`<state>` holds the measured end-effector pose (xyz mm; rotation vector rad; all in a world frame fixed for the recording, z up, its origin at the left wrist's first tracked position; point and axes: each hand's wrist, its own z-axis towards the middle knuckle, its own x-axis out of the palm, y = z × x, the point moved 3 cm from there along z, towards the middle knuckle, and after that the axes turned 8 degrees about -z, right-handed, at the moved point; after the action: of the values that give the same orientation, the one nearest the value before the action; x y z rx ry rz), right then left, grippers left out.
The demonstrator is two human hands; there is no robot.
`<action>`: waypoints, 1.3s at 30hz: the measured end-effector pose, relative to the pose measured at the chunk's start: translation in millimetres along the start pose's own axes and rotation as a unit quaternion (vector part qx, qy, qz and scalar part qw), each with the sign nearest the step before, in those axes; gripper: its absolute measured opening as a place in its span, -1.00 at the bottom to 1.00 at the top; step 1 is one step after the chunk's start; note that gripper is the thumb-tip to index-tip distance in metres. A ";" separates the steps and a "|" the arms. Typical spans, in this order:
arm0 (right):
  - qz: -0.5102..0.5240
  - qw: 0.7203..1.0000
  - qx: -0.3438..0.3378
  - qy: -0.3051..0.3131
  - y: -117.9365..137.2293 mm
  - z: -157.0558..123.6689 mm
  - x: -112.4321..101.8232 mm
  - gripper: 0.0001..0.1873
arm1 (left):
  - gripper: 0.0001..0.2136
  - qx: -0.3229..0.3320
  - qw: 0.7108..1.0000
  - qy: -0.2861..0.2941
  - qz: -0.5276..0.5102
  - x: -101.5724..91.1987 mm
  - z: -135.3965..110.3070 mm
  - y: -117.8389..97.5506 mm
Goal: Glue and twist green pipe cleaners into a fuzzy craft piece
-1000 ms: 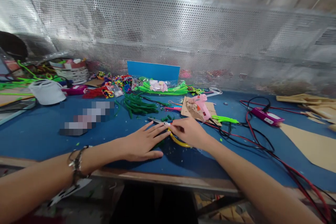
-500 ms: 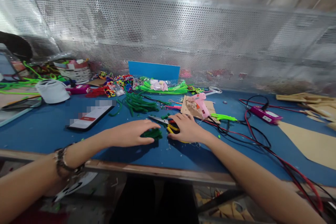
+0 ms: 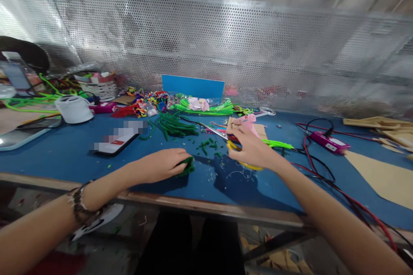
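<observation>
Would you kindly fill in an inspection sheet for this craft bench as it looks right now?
Surface: blue tabletop, strewn with green snippets.
Job's things: yellow-handled scissors raised above the table; dark green fuzzy piece on it.
Clutter: green pipe cleaners, pink glue gun, phone, cardboard.
Grippers: left hand closed on the fuzzy piece; right hand holds the scissors.
Cables: red and black cables cross the right side by a purple power strip.
Surroundings: perforated metal screen behind.

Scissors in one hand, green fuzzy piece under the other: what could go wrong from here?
1. The scissors in the right hand point leftward, toward the side where the left hand grips the green fuzzy piece; fingers could get nicked.
2. The pink glue gun and loose cables lie close to the right hand; it might snag them.
</observation>
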<state>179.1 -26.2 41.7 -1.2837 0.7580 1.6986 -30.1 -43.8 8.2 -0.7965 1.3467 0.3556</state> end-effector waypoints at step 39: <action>0.101 0.955 -0.222 0.172 74.1 -51.1 39.2 -0.34 | -0.64 -0.112 0.977 -0.176 -0.043 14.0 2.3 -1.0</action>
<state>131.2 -92.6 -12.5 -1.9040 0.7491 1.9041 -24.7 -45.9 -4.8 -0.9265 0.9485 0.5587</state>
